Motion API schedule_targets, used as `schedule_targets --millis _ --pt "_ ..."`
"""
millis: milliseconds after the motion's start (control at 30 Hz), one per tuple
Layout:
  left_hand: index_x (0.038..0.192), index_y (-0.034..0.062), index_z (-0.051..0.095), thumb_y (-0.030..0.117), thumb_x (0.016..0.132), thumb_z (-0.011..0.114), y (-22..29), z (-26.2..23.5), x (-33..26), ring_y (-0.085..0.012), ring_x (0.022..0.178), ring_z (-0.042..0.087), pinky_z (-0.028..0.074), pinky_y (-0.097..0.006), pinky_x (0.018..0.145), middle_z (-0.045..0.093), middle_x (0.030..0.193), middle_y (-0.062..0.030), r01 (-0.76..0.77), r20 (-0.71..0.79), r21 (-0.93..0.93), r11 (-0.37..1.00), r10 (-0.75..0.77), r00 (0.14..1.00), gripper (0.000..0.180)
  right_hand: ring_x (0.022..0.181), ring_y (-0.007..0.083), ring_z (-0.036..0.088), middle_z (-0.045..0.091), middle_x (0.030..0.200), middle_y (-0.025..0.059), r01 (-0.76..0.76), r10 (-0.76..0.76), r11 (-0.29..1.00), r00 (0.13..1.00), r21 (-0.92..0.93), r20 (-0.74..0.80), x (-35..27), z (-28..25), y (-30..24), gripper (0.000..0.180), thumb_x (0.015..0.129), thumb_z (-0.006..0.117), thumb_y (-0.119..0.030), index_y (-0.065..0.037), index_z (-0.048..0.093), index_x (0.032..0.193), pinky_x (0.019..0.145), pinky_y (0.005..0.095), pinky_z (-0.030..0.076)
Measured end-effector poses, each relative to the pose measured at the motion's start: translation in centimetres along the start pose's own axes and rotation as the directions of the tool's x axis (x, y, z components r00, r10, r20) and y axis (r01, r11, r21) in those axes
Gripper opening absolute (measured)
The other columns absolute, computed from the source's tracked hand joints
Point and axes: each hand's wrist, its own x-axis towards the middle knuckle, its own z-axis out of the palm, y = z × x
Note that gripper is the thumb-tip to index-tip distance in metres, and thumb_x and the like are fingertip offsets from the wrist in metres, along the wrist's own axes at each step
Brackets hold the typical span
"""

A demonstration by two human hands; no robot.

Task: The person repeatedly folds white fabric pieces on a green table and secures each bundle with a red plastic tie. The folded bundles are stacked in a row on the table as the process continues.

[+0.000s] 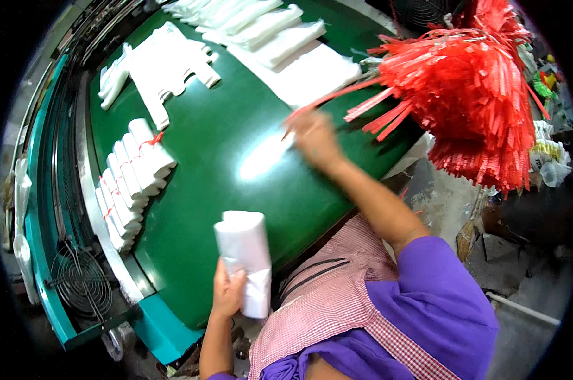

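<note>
We grip a folded white bundle (248, 244) in our left hand (228, 288) at the edge of the green table (198, 152), probably keeping its layers together, while our blurred right hand (318, 138) seems to pinch a red strip (343, 93) near the red bunch (457, 95), likely placed within reach.

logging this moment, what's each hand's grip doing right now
Left hand: closed, holding a folded white bundle.
Right hand: at a red strip; blurred, so open or closed cannot be told.
</note>
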Motion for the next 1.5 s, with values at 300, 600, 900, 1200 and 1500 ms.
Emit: schedule_targets --millis 300,600,900,1200,1500 --pt "0.112 -0.0051 0.058 0.019 0.074 0.074 3.4 -2.7 2.5 -0.0182 0.092 0.064 0.049 -0.032 0.085 0.067 0.103 -0.0100 0.027 0.138 -0.297 0.954 0.014 0.990 0.048 0.088 0.0375 0.062 0.065 0.087 0.0217 0.370 0.104 0.905 0.282 -0.209 0.954 -13.4 2.2 -5.8 0.021 0.081 0.062 -0.019 0.000 0.067 0.086 0.076 0.0478 0.049" --pt "0.099 0.0004 0.066 0.005 0.078 0.064 3.6 -1.7 8.8 -0.0240 0.085 0.059 0.048 -0.035 0.079 0.066 0.093 -0.0136 -0.376 0.382 0.700 0.608 0.126 0.915 0.021 0.064 0.0110 0.060 0.065 0.072 0.0063 -0.323 -0.143 0.882 0.510 0.343 0.848 -8.5 6.3 -7.1 0.024 0.088 0.055 -0.017 0.003 0.065 0.080 0.058 0.0272 0.048" --pt "0.094 -0.0035 0.069 0.002 0.087 0.061 0.3 -1.8 7.1 -0.0059 0.061 0.051 0.037 -0.019 0.052 0.060 0.077 -0.0024 -0.373 -0.007 0.334 0.866 0.398 0.918 0.012 0.069 0.0277 0.062 0.058 0.084 0.0147 0.652 -0.394 0.743 0.605 -0.148 0.692 -9.7 6.8 -5.2 0.012 0.077 0.062 -0.008 0.003 0.064 0.081 0.062 0.0410 0.052" --pt "0.085 -0.0008 0.062 -0.001 0.084 0.064 -0.5 -1.1 7.9 -0.0093 0.066 0.057 0.047 -0.022 0.057 0.063 0.079 -0.0029 -0.265 -0.083 0.147 0.953 0.279 0.957 0.002 0.050 0.0178 0.056 0.063 0.079 0.0093 -0.268 0.095 0.960 0.567 0.074 0.818 -7.4 7.9 -5.5 0.016 0.079 0.054 -0.012 -0.001 0.064 0.075 0.046 0.0334 0.046" --pt "0.076 0.0039 0.058 0.000 0.068 0.070 0.5 0.1 6.2 -0.0258 0.071 0.060 0.051 -0.035 0.061 0.059 0.087 -0.0083 -0.743 0.270 0.539 0.396 0.755 0.598 0.015 0.077 0.0372 0.062 0.064 0.085 0.0202 0.259 -0.196 0.965 0.634 0.034 0.748 -6.9 8.6 -4.8 0.016 0.082 0.058 -0.012 0.000 0.066 0.088 0.067 0.0413 0.050"
